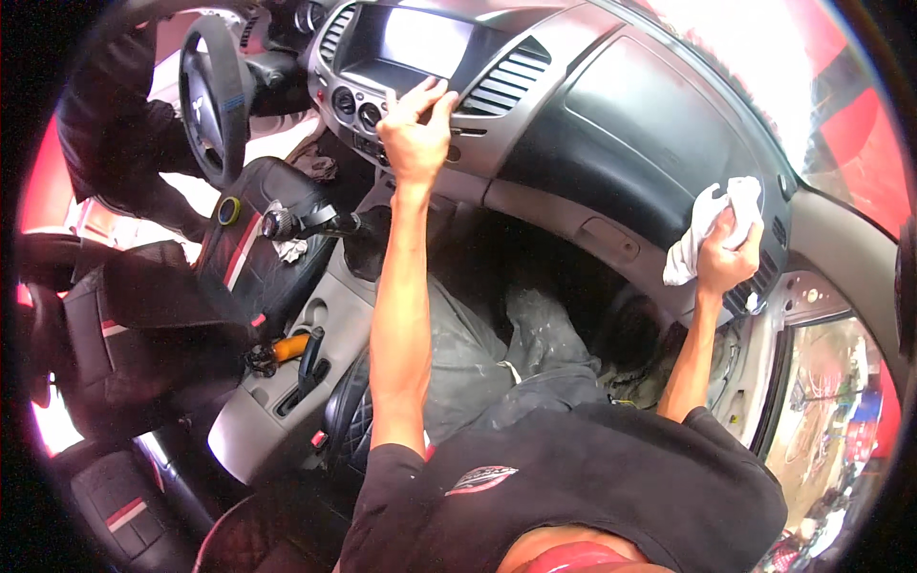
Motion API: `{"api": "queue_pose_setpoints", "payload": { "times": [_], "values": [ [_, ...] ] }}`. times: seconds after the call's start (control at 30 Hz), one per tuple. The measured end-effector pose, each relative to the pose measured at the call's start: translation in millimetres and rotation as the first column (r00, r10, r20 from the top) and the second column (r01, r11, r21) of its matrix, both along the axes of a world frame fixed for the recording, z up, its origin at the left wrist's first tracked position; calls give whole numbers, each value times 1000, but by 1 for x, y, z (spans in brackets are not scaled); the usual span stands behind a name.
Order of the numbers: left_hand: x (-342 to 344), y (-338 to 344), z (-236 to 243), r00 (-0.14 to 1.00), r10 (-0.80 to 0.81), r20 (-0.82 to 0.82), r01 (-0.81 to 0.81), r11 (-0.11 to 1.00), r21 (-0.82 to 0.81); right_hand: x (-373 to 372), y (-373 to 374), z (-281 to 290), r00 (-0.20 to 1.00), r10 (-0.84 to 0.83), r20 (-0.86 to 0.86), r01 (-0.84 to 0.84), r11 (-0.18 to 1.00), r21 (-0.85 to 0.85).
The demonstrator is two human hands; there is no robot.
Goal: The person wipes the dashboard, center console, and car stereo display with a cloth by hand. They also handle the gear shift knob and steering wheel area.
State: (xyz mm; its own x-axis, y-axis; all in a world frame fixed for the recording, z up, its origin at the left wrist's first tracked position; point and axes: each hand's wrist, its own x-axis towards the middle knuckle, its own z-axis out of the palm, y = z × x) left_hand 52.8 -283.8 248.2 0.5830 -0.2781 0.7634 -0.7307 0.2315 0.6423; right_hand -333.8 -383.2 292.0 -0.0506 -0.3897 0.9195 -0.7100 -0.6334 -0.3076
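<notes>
My left hand (417, 129) is raised at the centre dashboard, its loosely bent fingers apart at the lower edge of the screen (425, 38), beside the round dials (370, 113) and an air vent (503, 78); I see nothing in it, and cannot tell whether it touches. In my right hand (728, 253) is a crumpled white cloth (697, 239), held up at the right end of the black dashboard (621, 124), near the side vent.
A person in dark clothing (115, 95) is at the far left by the steering wheel (220, 105). A round yellow-rimmed tin (229, 210) and rags (290, 249) are by the gear lever (325, 220). An orange cylindrical object (290, 346) lies beside the handbrake (310, 358). Door opening at right.
</notes>
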Motion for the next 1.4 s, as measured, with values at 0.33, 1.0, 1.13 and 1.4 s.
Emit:
{"api": "queue_pose_setpoints", "payload": {
  "times": [0.33,1.0,1.13,1.4],
  "values": [
    [46,-6,46,953,-260,-159,300,891,340,0,-4,-1,999,49,18,-49,999,-6],
    [47,16,38,899,-270,-345,396,838,375,-1,-4,-1,999,31,8,-31,999,-19],
    [46,13,38,904,-248,-349,378,845,378,-3,-8,-3,998,57,1,-57,998,-27],
    [46,12,43,893,-286,-347,401,857,325,-4,-7,-2,1000,25,-7,-26,999,-20]
  ]
}}
